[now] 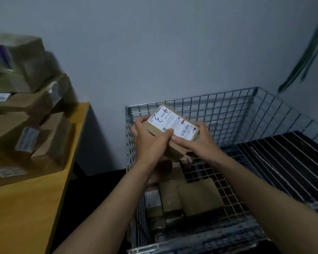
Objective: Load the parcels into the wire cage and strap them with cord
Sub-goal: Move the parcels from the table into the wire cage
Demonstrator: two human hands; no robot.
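A brown cardboard parcel [173, 123] with a white shipping label marked in black pen is held in the air above the wire cage [228, 105]. My left hand [151, 142] grips its left end, thumb on top near the label. My right hand [196, 142] grips its right end, fingers curled round the far side. Several brown parcels [196, 198] lie on the cage floor below my forearms. No cord is identifiable.
A yellow wooden table [31, 208] at the left carries a stack of several cardboard parcels [26, 125]. A dark slatted panel [286, 162] covers the cage's right half. A grey wall stands behind, with a green strip [301, 59] hanging at the upper right.
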